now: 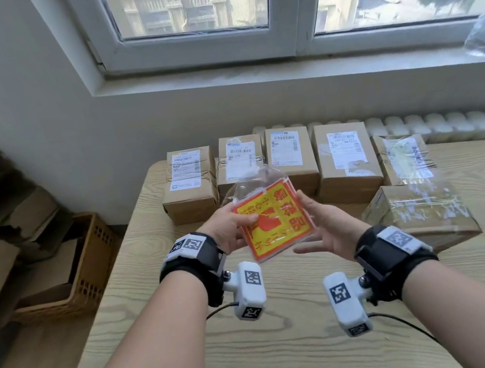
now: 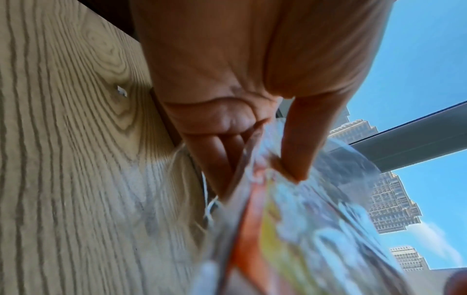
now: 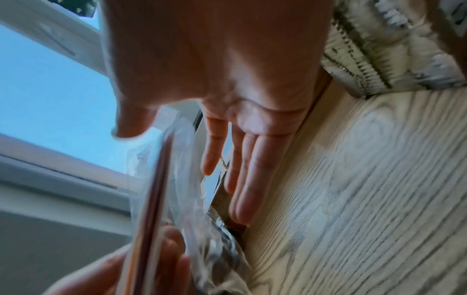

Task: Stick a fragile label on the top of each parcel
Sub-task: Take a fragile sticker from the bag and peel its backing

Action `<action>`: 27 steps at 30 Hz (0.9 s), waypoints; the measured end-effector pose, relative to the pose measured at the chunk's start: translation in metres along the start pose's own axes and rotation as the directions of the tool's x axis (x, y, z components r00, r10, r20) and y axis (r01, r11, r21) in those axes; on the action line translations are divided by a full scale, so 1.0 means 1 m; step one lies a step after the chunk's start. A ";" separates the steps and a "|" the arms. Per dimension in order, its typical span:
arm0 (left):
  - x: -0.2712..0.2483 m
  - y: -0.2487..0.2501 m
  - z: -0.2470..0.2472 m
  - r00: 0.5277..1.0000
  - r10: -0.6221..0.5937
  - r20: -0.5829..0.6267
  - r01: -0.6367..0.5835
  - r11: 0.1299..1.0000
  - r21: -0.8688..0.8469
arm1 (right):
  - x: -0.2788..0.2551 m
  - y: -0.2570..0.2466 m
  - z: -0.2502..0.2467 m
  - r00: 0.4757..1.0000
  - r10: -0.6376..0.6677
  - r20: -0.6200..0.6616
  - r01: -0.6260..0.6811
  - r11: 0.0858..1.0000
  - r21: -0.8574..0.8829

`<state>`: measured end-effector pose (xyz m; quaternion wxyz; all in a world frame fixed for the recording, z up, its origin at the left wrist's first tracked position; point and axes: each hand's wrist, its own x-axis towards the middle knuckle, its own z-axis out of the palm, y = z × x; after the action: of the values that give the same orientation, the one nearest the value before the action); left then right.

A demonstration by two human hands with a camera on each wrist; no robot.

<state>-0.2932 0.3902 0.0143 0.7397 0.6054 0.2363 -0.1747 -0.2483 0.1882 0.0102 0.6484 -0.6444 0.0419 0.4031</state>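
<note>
Red-and-yellow label pack (image 1: 274, 218), clear-bagged, pinched in left hand (image 1: 226, 230); right hand (image 1: 328, 227) grip open, fingers straight.

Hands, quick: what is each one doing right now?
Left hand: grips the label pack, thumb on top.
Right hand: open, fingers straight beside the pack; whether it touches cannot be told.

A stack of red-and-yellow fragile labels (image 1: 274, 221) in a clear plastic sleeve is held tilted above the bench at centre frame, the sleeve's loose open end pointing up and away. Behind it, five brown cardboard parcels (image 1: 291, 156) bearing white shipping slips line the bench's far edge; a sixth, tape-wrapped parcel (image 1: 419, 212) sits nearer, at right.
</note>
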 end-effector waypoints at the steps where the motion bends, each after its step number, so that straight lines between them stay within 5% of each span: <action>1: -0.003 0.001 -0.001 0.999 0.000 0.046 0.000 1.000 0.015 | 0.003 0.000 -0.003 0.999 0.036 0.006 -0.037 0.996 0.084; 5: -0.010 0.006 0.002 0.984 -0.001 0.180 -0.007 0.999 0.048 | 0.009 0.006 -0.008 0.983 0.141 0.115 -0.158 0.974 0.163; 8: -0.011 0.005 0.007 0.969 -0.011 0.245 -0.008 0.997 0.080 | 0.010 0.002 0.009 0.973 0.086 0.215 -0.127 0.974 0.186; 14: -0.010 0.007 0.011 0.969 -0.060 0.238 0.032 0.992 0.121 | 0.016 -0.004 0.011 0.989 0.021 0.146 -0.049 0.980 0.195; 17: -0.008 0.008 0.007 0.989 -0.083 0.126 0.062 0.984 0.166 | 0.022 0.001 -0.005 0.996 -0.004 -0.089 0.016 0.990 0.141; 20: -0.005 0.003 -0.004 0.992 -0.096 -0.087 0.113 0.972 0.205 | 0.025 0.005 -0.023 0.941 -0.073 -0.330 0.106 0.991 0.082; 24: 0.012 -0.011 -0.027 0.931 -0.076 -0.358 0.196 0.929 0.313 | 0.023 0.009 -0.033 0.872 -0.208 -0.444 0.185 0.978 -0.095; 27: 0.015 -0.015 -0.031 0.891 -0.041 -0.452 0.213 0.917 0.338 | 0.019 0.010 -0.030 0.854 -0.282 -0.437 0.203 0.954 -0.220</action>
<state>-0.2931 0.4184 -0.0108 0.5238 0.7429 0.3974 -0.1257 -0.2272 0.1692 -0.0140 0.6096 -0.7734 0.0798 0.1544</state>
